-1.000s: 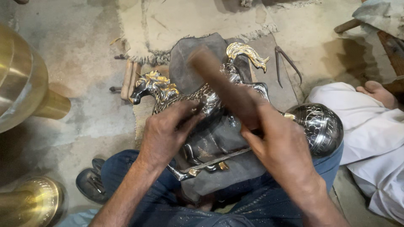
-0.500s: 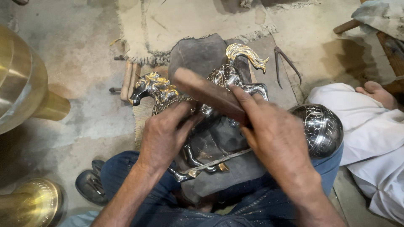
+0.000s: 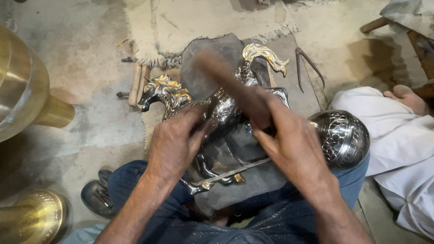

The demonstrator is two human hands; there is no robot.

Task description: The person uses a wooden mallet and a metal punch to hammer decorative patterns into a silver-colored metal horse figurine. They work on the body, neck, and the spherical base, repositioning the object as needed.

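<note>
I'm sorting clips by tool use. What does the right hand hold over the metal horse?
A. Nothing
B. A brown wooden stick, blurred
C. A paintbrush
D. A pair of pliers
B: the right hand grips a blurred brown wooden stick slanting across the silver-and-gold horse figure.

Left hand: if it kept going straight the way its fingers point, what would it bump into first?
The left hand points up and right, its fingertips already at the horse figure's silver body. That body comes first, though depth is hard to judge from above.

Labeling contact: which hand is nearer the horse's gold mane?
Left. The left hand rests on the horse just below the gold mane; the right hand holds a wooden stick nearer the tail.
</note>
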